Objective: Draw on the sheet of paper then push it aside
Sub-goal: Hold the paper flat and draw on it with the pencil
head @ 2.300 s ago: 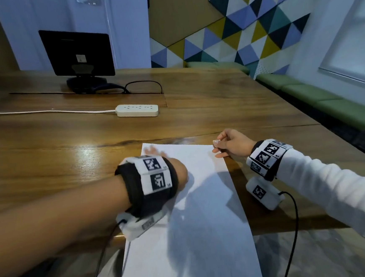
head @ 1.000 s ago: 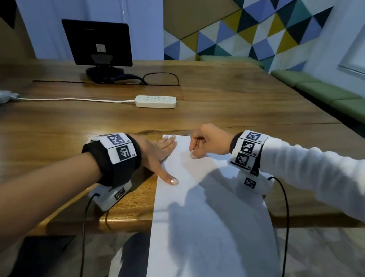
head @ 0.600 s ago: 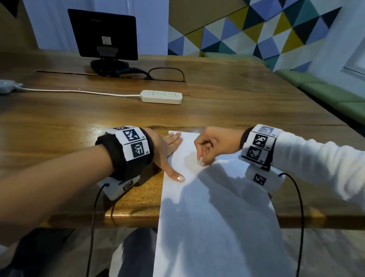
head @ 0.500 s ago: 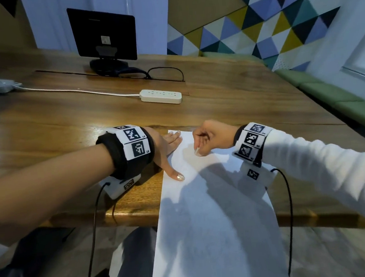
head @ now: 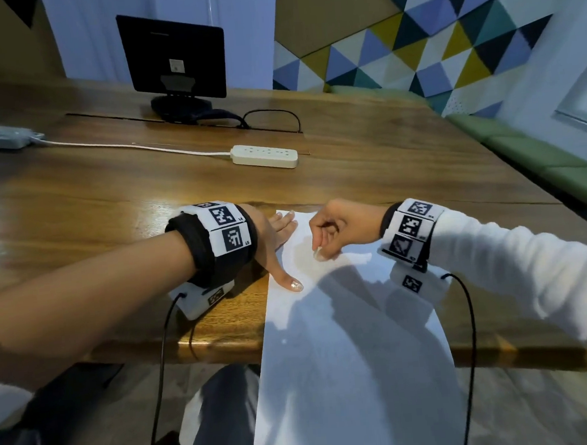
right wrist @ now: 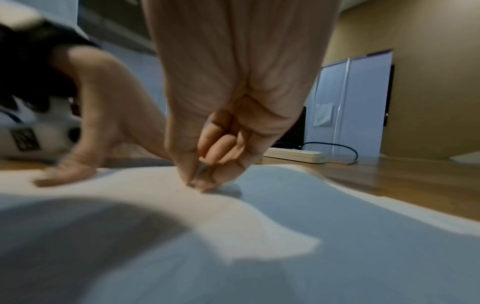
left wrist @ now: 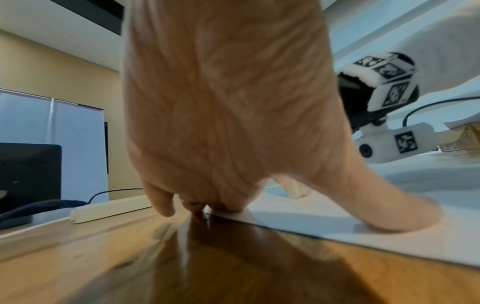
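paper point(head: 345, 323): lying on the table point(head: 108, 201) in front of you, near end hanging off the edge over your lap
left hand point(head: 272, 238): flat and spread, your thumb and fingertips pressing the paper's left edge near the far corner
right hand point(head: 338, 226): fingers curled, tips pinched together and touching the paper; can't tell if there's something tiny in the pinch
power strip point(head: 264, 156): further back on the table, well apart from the paper
monitor point(head: 172, 56): at the far edge

Dim, cool light; arm shadows fall across the paper point(head: 347, 341) below the fingers; wrist views are soft and edge-warped.
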A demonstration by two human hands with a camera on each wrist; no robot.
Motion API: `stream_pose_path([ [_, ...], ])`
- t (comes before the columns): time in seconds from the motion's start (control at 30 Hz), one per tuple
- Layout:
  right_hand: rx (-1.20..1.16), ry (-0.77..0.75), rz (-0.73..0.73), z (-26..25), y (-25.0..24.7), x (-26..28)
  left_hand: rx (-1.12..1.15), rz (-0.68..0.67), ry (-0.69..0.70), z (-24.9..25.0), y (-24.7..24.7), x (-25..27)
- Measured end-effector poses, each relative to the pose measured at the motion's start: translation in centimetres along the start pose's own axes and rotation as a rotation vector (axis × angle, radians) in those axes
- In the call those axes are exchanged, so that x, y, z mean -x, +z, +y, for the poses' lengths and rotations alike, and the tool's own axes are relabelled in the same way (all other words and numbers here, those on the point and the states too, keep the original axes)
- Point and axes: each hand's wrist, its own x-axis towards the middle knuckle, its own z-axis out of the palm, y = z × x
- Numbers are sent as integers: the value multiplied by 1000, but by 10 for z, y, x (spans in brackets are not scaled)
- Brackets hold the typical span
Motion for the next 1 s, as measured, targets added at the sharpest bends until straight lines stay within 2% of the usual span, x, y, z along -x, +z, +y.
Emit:
stream_pose_path([
  [0.1, 20, -14, 45, -3, 1, -4, 16, 2, 3, -1, 1, 1],
  [0.23, -64, -6, -33, -6, 8, 0, 4, -3, 6, -1, 0, 3],
  [0.47, -122, 4, 88, -3, 8, -2, -10, -15, 82, -15, 6, 5],
  [0.63, -85, -5, -15, -11, 15, -3, -68, 23, 58, -15, 8, 7],
  [0.77, 16, 1, 99, -14, 11, -7, -83, 40, 47, -16, 8, 10],
  [0.9, 13, -64, -11, -21, 20, -3, -84, 41, 44, -17, 8, 10],
  [1.0, 28, -47, 53, -19, 12, -7, -66, 36, 47, -17, 8, 8],
])
